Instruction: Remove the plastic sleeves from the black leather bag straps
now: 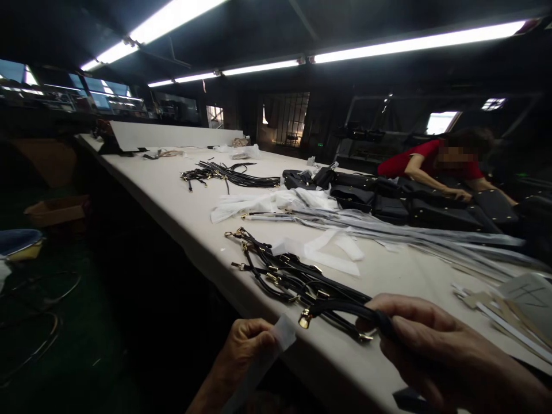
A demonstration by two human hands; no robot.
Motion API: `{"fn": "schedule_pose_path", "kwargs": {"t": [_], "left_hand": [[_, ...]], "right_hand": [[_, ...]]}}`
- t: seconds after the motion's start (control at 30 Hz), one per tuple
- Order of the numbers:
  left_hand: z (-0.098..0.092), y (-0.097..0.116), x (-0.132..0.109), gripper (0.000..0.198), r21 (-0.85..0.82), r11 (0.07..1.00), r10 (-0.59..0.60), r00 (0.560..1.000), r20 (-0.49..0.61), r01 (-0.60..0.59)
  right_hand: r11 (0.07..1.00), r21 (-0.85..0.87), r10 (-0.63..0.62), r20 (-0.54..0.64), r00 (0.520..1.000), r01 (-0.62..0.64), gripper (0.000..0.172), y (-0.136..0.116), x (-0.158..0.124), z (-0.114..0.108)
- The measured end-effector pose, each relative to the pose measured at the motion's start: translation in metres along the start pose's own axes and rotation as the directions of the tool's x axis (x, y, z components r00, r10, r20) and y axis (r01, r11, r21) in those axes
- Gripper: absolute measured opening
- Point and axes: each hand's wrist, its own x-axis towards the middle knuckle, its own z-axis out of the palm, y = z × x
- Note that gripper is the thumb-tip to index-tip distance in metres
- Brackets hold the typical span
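Between the thumb and fingers of my left hand point(250, 345) is a strip of thin white wrapping paper point(282, 334), which hangs down past the hand. My right hand point(426, 339) grips a black strap point(345, 307), its gold metal clasp point(305, 318) pointing left above the table edge. Just behind it lies a heap of black straps point(293, 276) with gold clasps and buckles. Loose pieces of white wrapping paper point(328, 247) rest against that heap. The lower part of the held strap is hidden by my right hand.
Long straps in clear plastic sleeves point(388, 224) cross the pale table point(164, 178). Farther back are another bundle of black straps point(237, 175) and black bags point(388, 198). A person in a red top point(414, 158) leans over the bags. Paper strips point(509, 322) lie at right.
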Motion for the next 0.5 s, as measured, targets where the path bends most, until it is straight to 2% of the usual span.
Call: {"fn": "schedule_pose_path", "kwargs": {"t": [0.1,0.2,0.5], "left_hand": [[-0.001,-0.012,-0.001,0.055,-0.040,0.999,0.020,1.000,0.022,-0.019],[-0.001,-0.019,-0.001,0.058,-0.069,0.997,0.035,0.999,0.030,-0.033],[0.008,-0.023,-0.004,0.052,-0.209,0.977,0.037,0.999,0.026,-0.031]], "right_hand": [[0.999,-0.031,0.013,0.100,0.995,-0.010,0.055,-0.001,0.006,0.008],[0.999,-0.030,0.027,0.150,0.988,-0.023,0.054,-0.001,0.010,0.020],[0.999,-0.035,0.016,0.161,0.987,-0.010,0.050,0.009,0.015,0.031]]}}
